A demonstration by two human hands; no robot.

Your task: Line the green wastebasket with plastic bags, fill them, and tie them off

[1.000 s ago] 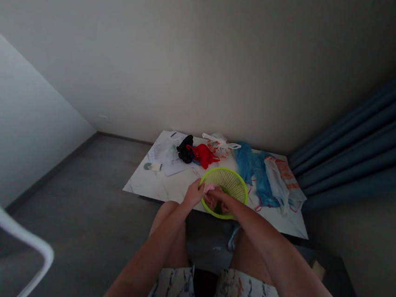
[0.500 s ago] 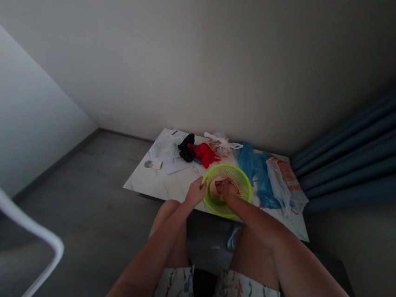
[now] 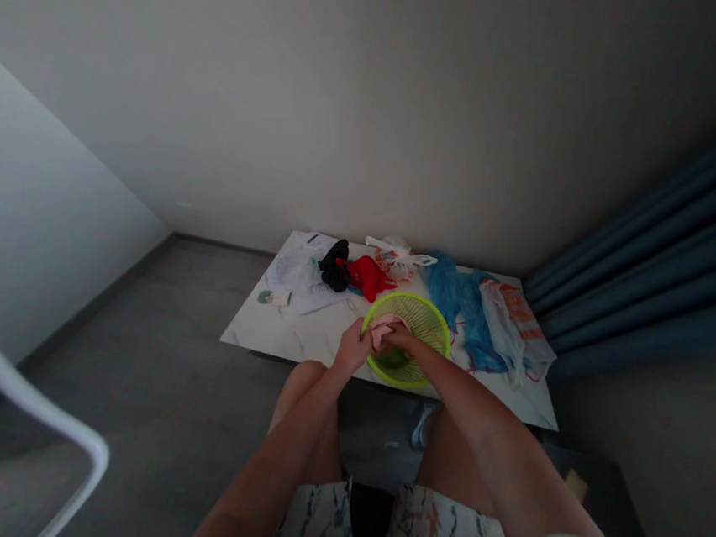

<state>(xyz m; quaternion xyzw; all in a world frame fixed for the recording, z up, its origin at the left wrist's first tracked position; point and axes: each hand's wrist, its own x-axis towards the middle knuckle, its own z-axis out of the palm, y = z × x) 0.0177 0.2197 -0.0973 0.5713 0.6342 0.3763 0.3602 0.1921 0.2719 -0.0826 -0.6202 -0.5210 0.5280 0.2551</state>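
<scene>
A lime-green slatted plastic basket [image 3: 440, 323] stands near the front edge of the low table. My left hand [image 3: 354, 346] is closed round its left rim. Inside the basket, my right hand [image 3: 397, 340] has its fingers closed on a crumpled pink piece, soft like cloth or thin plastic [image 3: 383, 327], against the left wall close to my left hand. My fingers cover part of it, and I cannot tell its exact kind. Just behind the basket lie a red plastic bag [image 3: 370, 278] and a black plastic bag [image 3: 334, 266], both bunched up.
White plastic bags [image 3: 397, 257] with orange print lie at the table's back, blue plastic bags [image 3: 476, 322] to the right, and another white-and-orange bag [image 3: 517, 330] beyond. Papers [image 3: 297, 275] and a small card [image 3: 274, 298] are on the left. A blue curtain [image 3: 661, 281] hangs at right.
My right hand has moved left inside the basket, dragging the pink piece from the middle to the left wall. My left hand stays at the rim.
</scene>
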